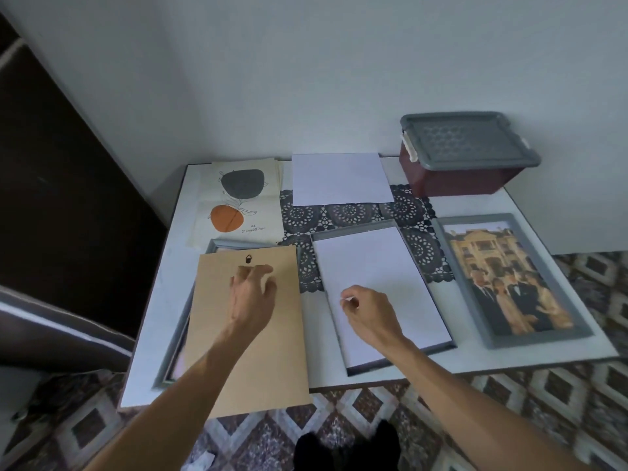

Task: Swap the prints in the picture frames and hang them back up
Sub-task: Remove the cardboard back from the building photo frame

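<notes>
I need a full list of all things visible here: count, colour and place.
table: 1, white, by the wall
lace doily: 1, black, table middle
abstract print: 1, cream with grey and orange shapes, far left
loose sheet: 1, white, far middle
storage box: 1, dark red, grey lid, far right
left frame: 1, grey, under backing board
backing board: 1, brown, askew on left frame
middle frame: 1, grey, holds white sheet
right frame: 1, grey, holds group photo
left hand: fingers spread, touches backing board
right hand: fingers curled, over middle frame

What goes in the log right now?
left hand: rests on backing board | right hand: pinches white sheet in middle frame | photo frame: untouched
</notes>
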A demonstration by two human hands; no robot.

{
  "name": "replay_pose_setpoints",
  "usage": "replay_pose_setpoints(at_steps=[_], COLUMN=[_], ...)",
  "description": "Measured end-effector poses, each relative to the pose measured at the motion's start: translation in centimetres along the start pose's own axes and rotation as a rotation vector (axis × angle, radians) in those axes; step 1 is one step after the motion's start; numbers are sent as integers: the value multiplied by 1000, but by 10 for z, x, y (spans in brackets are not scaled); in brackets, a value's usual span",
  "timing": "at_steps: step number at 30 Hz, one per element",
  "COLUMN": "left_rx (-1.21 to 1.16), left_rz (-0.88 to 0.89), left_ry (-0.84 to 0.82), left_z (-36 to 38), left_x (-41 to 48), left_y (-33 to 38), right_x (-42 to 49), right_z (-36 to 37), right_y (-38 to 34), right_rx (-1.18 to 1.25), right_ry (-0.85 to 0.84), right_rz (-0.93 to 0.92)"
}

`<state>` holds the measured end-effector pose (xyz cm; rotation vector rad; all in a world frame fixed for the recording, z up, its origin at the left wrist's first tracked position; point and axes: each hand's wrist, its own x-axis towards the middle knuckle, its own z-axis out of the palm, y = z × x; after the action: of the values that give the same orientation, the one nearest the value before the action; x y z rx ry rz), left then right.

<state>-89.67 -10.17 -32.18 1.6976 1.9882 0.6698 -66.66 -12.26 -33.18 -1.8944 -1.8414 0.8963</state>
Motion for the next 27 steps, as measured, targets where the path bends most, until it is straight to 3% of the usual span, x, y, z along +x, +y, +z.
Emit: replay_pose_setpoints(at_steps=[5,13,18,27], left_rx=[60,334,410,428], left_rz=[229,274,287,325], left_ry=[-134,-258,-222,-163], left_z=[44,90,98,103], left_x=[-6,-10,-9,-9], left_y=[42,72,71,69], right_x=[1,13,25,26], right_z=[-36,-70,-75,-72], right_y=[46,88,100,116], right_rx=[-196,-624,-707,-757], right_ry=[114,101,-10,13], right_rz=[30,42,97,-34])
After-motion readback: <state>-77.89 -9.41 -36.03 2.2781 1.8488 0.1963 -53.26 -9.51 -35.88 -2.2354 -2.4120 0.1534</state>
